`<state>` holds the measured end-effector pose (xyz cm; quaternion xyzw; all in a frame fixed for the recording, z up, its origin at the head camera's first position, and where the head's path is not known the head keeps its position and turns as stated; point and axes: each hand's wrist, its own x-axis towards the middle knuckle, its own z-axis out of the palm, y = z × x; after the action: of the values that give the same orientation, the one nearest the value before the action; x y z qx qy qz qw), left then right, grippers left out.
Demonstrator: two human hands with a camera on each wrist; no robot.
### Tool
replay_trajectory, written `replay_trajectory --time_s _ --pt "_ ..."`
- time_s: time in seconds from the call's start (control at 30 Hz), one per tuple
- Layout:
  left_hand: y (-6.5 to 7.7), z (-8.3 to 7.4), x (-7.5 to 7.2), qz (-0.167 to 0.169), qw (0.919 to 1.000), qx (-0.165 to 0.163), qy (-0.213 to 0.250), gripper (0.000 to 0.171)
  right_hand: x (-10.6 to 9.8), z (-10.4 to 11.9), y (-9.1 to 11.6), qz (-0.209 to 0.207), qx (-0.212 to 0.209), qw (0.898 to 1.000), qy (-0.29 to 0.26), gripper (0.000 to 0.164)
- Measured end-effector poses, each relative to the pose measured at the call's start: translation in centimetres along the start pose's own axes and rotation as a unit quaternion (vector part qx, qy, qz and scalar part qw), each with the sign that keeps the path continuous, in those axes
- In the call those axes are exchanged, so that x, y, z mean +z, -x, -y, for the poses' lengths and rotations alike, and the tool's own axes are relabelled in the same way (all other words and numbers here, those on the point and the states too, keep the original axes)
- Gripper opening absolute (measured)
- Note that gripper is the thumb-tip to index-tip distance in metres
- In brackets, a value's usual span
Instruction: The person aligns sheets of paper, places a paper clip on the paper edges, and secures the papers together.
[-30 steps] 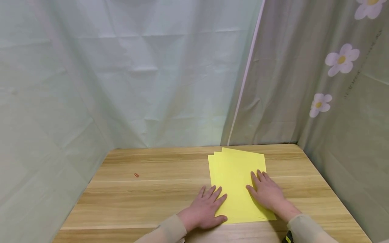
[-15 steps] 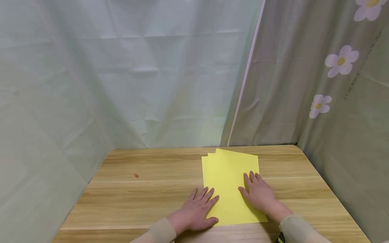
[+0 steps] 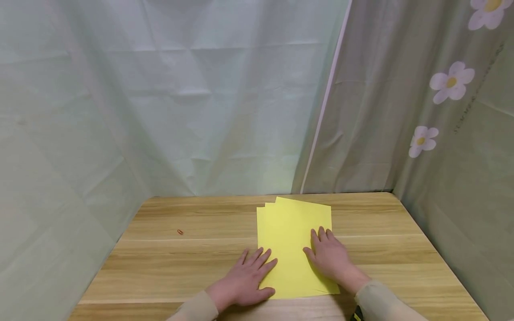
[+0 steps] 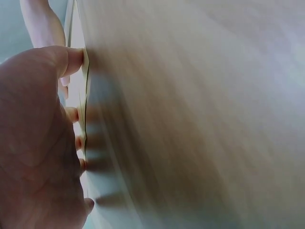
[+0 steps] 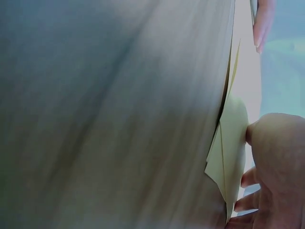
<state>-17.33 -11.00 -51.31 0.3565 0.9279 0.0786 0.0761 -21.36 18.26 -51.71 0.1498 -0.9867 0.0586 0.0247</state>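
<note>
Several yellow sheets of paper [image 3: 287,263] lie on the wooden table in a slightly fanned stack, their upper left corners stepped apart. My left hand [image 3: 245,280] rests spread at the stack's lower left edge, thumb and fingertips on the paper. On the right part of the top sheet, my right hand [image 3: 330,259] lies with straight fingers pointing away. In the left wrist view the left thumb [image 4: 74,61] touches the paper's edge. The right wrist view shows sheet edges [image 5: 224,148] lifting slightly beside the right hand [image 5: 281,162].
A small red paper clip [image 3: 180,232] lies on the left part of the wooden table [image 3: 168,267]. Pale curtains [image 3: 225,111] hang behind and at both sides, with flower prints on the right one.
Both hands and the yellow sheets have slid left together across the table, the sheets keeping their fanned layout. The paper clip has stayed in place.
</note>
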Motion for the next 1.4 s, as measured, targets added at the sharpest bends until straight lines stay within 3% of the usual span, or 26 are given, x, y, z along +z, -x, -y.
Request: replay_trajectory --time_s 0.33,0.93,1.4 --pt "0.8 1.2 -0.4 0.004 0.9995 -0.004 0.030 0.074 0.0 1.5 -0.7 0.000 -0.004 1.000 0.004 0.068" --pt "1.7 3.0 -0.7 0.002 0.9991 -0.021 0.037 0.074 0.5 3.4 -2.0 -0.029 -0.021 0.999 0.020 0.066" --pt "1.8 3.2 -0.8 -0.001 0.9984 -0.031 0.046 0.074 0.9 3.7 -2.4 -0.030 -0.022 0.999 0.024 0.066"
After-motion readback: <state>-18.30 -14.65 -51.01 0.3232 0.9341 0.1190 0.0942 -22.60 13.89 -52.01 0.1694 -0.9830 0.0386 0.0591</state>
